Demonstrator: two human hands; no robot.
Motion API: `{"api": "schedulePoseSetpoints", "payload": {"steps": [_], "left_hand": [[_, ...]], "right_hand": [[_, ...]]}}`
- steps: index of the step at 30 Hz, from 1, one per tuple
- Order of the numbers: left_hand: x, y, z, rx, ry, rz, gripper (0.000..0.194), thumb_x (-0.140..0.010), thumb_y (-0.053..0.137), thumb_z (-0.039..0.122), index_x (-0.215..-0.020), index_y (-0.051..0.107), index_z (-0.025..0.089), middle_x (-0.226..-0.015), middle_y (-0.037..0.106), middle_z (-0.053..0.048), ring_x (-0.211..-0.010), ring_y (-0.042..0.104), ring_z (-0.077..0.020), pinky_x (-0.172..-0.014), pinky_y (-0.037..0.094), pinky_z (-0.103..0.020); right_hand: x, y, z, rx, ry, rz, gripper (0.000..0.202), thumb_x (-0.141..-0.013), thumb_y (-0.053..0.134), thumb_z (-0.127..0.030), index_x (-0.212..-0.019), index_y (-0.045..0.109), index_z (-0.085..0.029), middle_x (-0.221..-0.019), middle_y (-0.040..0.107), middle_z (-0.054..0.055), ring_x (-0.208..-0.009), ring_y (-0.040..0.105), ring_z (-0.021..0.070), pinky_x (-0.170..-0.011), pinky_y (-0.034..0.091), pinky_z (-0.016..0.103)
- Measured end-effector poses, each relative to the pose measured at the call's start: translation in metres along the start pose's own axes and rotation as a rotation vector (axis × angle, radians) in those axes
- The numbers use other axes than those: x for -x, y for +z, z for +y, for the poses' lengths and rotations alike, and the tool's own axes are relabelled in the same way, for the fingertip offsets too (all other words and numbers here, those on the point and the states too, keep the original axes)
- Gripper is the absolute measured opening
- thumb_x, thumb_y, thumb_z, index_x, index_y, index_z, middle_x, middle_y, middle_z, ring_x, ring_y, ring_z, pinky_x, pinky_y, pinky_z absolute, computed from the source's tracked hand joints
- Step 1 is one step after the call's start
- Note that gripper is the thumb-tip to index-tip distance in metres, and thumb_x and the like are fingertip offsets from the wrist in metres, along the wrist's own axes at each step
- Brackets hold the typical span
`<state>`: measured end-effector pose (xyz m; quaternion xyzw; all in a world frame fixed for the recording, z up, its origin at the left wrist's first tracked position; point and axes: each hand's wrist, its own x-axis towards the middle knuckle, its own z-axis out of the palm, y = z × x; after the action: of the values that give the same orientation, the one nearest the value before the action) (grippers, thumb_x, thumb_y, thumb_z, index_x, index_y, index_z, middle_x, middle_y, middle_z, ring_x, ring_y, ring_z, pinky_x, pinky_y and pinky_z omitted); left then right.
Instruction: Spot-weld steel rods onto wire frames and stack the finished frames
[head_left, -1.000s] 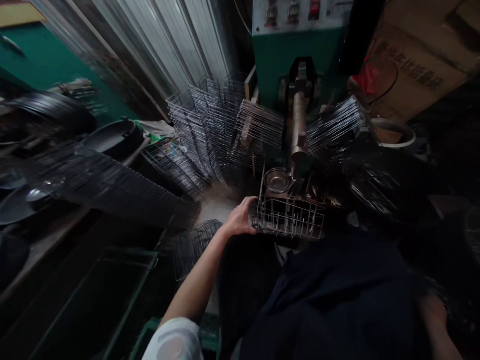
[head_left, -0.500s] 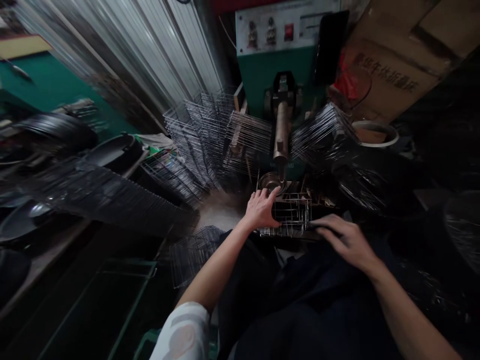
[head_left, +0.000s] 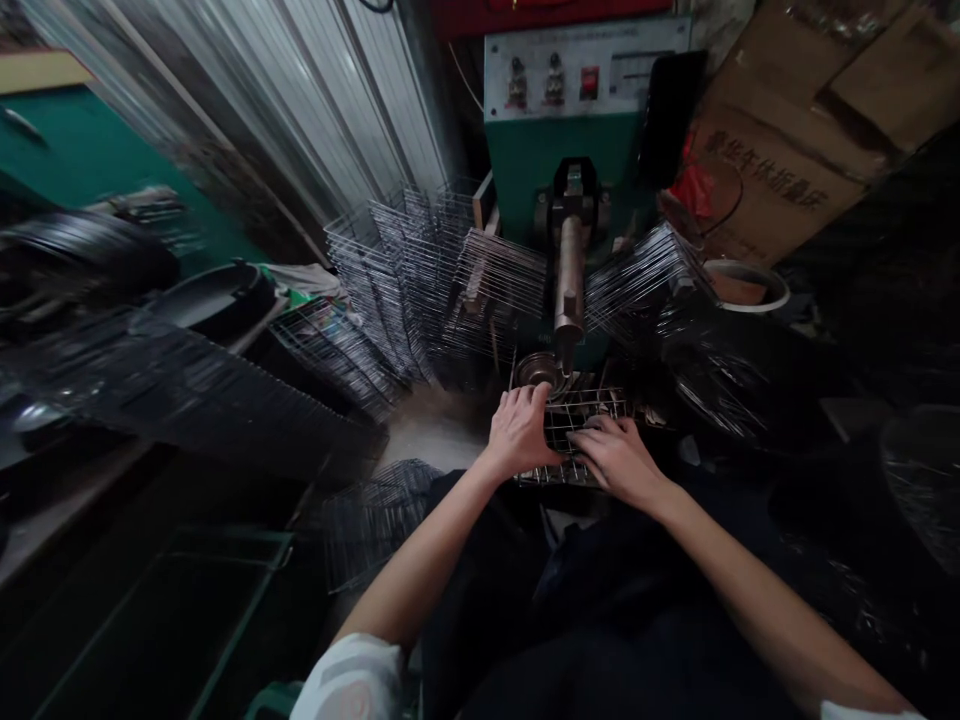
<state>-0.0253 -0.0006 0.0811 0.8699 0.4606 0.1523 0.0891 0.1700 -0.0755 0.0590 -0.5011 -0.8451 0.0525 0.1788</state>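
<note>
A small wire grid lies below the metal arm of a green machine. My left hand holds the grid's left side, thumb and fingers around its edge. On the right part of the same grid rests my right hand, its fingers over the wires; whether it pinches something small there is too dark to tell. A round metal piece sits just beyond my left fingertips, under the arm's tip.
Stacked wire racks stand left of the machine, and more wire pieces lie to its right. A white bucket, cardboard and a dark pan are farther out.
My right hand has moved left from beside the grid onto its wires. My left hand stays at the grid's left side. The view has shifted slightly.
</note>
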Motion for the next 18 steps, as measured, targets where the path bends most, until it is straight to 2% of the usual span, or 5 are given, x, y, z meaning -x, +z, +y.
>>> {"api": "schedulePoseSetpoints", "payload": {"steps": [5,11,18], "left_hand": [[0.001,-0.004,-0.004,0.053,-0.007,0.047,0.102,-0.05,0.085,0.047,-0.135,0.034,0.023,-0.126,0.056,-0.011,-0.118,0.052,-0.0347,-0.11,0.038,-0.052],[0.003,-0.008,-0.006,0.106,0.012,0.124,0.1,-0.052,0.084,0.047,-0.135,0.034,0.022,-0.129,0.055,-0.011,-0.12,0.051,-0.0344,-0.11,0.038,-0.051],[-0.012,-0.004,-0.01,0.142,0.03,0.178,0.103,-0.048,0.087,0.045,-0.135,0.036,0.022,-0.128,0.055,-0.011,-0.119,0.052,-0.0338,-0.11,0.039,-0.05]], "right_hand": [[0.002,0.006,-0.006,0.083,-0.055,0.058,0.035,-0.096,0.053,-0.01,-0.129,0.061,-0.015,-0.12,0.072,0.009,-0.114,0.054,0.0253,-0.088,0.032,0.042],[0.001,-0.001,-0.007,0.113,-0.079,0.142,0.036,-0.095,0.053,-0.009,-0.129,0.062,-0.017,-0.12,0.072,0.008,-0.11,0.057,0.0247,-0.088,0.035,0.04],[-0.009,-0.005,0.004,0.139,-0.06,0.181,0.034,-0.094,0.057,-0.01,-0.126,0.065,-0.019,-0.118,0.074,0.004,-0.109,0.058,0.025,-0.086,0.036,0.039]]}}
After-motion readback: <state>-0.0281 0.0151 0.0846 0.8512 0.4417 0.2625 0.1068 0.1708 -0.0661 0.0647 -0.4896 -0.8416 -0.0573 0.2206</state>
